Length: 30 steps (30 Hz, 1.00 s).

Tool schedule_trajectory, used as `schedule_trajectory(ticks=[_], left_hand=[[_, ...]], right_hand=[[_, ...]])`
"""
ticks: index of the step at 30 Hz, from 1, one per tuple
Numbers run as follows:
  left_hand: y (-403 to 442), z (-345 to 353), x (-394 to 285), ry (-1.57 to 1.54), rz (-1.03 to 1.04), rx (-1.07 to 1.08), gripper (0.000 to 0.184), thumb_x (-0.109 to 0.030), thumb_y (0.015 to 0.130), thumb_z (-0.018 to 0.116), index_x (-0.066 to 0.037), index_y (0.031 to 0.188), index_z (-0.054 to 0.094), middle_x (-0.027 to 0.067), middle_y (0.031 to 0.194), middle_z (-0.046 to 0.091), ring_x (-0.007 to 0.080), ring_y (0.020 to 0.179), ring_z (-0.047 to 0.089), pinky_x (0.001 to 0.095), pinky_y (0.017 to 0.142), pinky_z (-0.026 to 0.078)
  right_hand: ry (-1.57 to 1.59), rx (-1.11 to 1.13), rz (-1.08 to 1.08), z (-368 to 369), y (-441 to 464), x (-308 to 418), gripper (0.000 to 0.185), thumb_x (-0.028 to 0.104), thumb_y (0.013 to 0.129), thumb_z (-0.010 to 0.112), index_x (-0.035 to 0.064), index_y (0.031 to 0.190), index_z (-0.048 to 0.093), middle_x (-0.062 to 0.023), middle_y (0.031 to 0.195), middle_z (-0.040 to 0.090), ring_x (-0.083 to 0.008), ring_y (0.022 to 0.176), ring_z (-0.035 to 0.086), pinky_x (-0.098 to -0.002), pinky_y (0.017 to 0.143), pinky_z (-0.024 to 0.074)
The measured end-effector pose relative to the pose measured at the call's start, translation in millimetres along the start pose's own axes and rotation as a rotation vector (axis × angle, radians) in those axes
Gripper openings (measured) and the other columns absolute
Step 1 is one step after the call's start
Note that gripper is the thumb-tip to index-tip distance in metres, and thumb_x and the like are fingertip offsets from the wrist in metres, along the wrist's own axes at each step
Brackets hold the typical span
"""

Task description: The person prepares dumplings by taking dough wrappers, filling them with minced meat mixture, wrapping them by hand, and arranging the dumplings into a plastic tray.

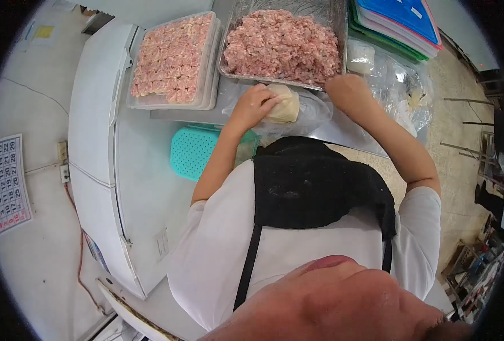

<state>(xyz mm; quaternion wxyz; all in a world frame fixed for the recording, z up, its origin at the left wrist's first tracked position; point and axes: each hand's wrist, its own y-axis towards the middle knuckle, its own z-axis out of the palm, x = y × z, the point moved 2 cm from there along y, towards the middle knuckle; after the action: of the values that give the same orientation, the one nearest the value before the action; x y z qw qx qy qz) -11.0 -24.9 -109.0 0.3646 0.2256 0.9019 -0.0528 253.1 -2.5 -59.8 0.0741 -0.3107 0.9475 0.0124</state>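
Observation:
My left hand rests with bent fingers on a stack of round pale dough wrappers, which lies on a clear plastic bag. At the lower right corner of a metal tray is my right hand, its fingers curled; what they hold, if anything, is hidden. The tray holds a large heap of pink minced meat. To its left, a plastic container is packed with rows of filled dumplings.
A turquoise perforated basket sits below the table edge. On the right are a white block, crumpled clear plastic and stacked coloured trays or lids. A white refrigerator stands at the left.

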Motion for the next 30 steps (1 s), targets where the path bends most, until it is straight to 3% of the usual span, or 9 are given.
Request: schedule_trajectory(ticks=[3, 7, 9, 13, 16, 19, 22, 25, 30], left_hand=[[-2.6, -6.9, -7.2, -0.115, -0.01, -0.051, 0.026, -0.026, 0.082, 0.063, -0.002, 0.088, 0.067, 0.0131, 0.089, 0.061, 0.0305, 0.087, 0.058, 0.039, 0.076, 0.046], [4.9, -15.0, -14.9, -0.085, 0.01, -0.119, 0.024, -0.023, 0.083, 0.062, 0.0, 0.087, 0.066, 0.0133, 0.09, 0.062, 0.0305, 0.084, 0.059, 0.0372, 0.074, 0.047], [9.7, -14.8, -6.8, -0.154, -0.011, -0.171, 0.021, -0.022, 0.085, 0.062, -0.001, 0.088, 0.065, 0.0121, 0.088, 0.062, 0.0258, 0.082, 0.06, 0.0349, 0.073, 0.047], [9.2, -32.2, -0.8, -0.348, -0.245, -0.212, 0.02, -0.02, 0.087, 0.062, 0.0, 0.09, 0.063, 0.0084, 0.084, 0.063, 0.0148, 0.079, 0.059, 0.0302, 0.071, 0.047], [6.6, -35.1, 22.0, -0.601, -0.18, -0.234, 0.024, -0.021, 0.088, 0.061, 0.001, 0.098, 0.063, 0.0063, 0.088, 0.065, 0.0114, 0.084, 0.058, 0.028, 0.073, 0.047], [-4.1, -46.4, 37.4, -0.463, -0.184, -0.132, 0.031, -0.021, 0.088, 0.061, 0.003, 0.107, 0.062, 0.0085, 0.099, 0.066, 0.0132, 0.09, 0.059, 0.0271, 0.078, 0.047], [-12.2, -51.6, 51.1, -0.638, -0.256, 0.036, 0.042, -0.027, 0.091, 0.057, 0.006, 0.118, 0.056, 0.0091, 0.107, 0.061, 0.0135, 0.098, 0.056, 0.0264, 0.086, 0.044], [-14.5, -37.4, 84.5, -0.587, -0.238, -0.096, 0.041, -0.027, 0.09, 0.058, 0.005, 0.116, 0.058, 0.0158, 0.117, 0.06, 0.0194, 0.109, 0.054, 0.0296, 0.095, 0.04], [-16.9, -46.0, 102.2, -0.77, -0.288, -0.105, 0.048, -0.03, 0.092, 0.055, 0.008, 0.12, 0.053, 0.0167, 0.121, 0.058, 0.0223, 0.116, 0.051, 0.0303, 0.099, 0.038]], right_hand=[[-0.029, 0.024, 0.092, -32.0, 10.4, -26.0, 0.016, 0.015, 0.077, 0.055, 0.0059, 0.07, 0.065, -0.0146, 0.068, 0.064, -0.0284, 0.067, 0.067, -0.0376, 0.057, 0.0533], [0.037, -0.076, 0.014, 5.5, 28.6, -32.5, 0.018, 0.017, 0.079, 0.056, 0.0052, 0.07, 0.066, -0.0147, 0.068, 0.064, -0.0289, 0.069, 0.067, -0.0393, 0.057, 0.0532], [0.096, -0.014, -0.087, 13.5, 18.3, 5.3, 0.018, 0.018, 0.079, 0.056, 0.0047, 0.07, 0.066, -0.0145, 0.069, 0.064, -0.029, 0.07, 0.067, -0.0404, 0.058, 0.0531], [0.026, -0.016, 0.033, -38.9, 8.2, -28.5, 0.015, 0.011, 0.075, 0.056, 0.003, 0.071, 0.068, -0.0184, 0.07, 0.064, -0.0324, 0.069, 0.066, -0.0421, 0.061, 0.0533], [-0.044, 0.114, 0.173, -27.8, -0.6, -20.7, 0.015, 0.012, 0.076, 0.055, 0.003, 0.074, 0.067, -0.0186, 0.072, 0.064, -0.0325, 0.07, 0.066, -0.0422, 0.061, 0.0534], [0.096, 0.051, 0.213, -18.7, 12.2, 13.3, 0.019, 0.013, 0.079, 0.052, 0.0032, 0.07, 0.066, -0.0187, 0.07, 0.064, -0.0332, 0.068, 0.066, -0.0416, 0.061, 0.0529], [0.267, 0.061, 0.229, 2.9, 32.9, 33.2, 0.023, 0.016, 0.082, 0.051, 0.0023, 0.071, 0.065, -0.0214, 0.072, 0.063, -0.0368, 0.069, 0.064, -0.0443, 0.063, 0.0519], [0.292, 0.055, 0.156, 8.8, 52.6, 43.3, 0.03, 0.027, 0.088, 0.052, 0.0033, 0.078, 0.067, -0.0193, 0.077, 0.065, -0.035, 0.073, 0.064, -0.0447, 0.065, 0.0509], [0.473, 0.165, 0.303, -6.8, 49.5, 24.4, 0.033, 0.033, 0.09, 0.053, 0.0032, 0.081, 0.066, -0.0192, 0.079, 0.064, -0.0377, 0.077, 0.061, -0.0477, 0.071, 0.0467]])
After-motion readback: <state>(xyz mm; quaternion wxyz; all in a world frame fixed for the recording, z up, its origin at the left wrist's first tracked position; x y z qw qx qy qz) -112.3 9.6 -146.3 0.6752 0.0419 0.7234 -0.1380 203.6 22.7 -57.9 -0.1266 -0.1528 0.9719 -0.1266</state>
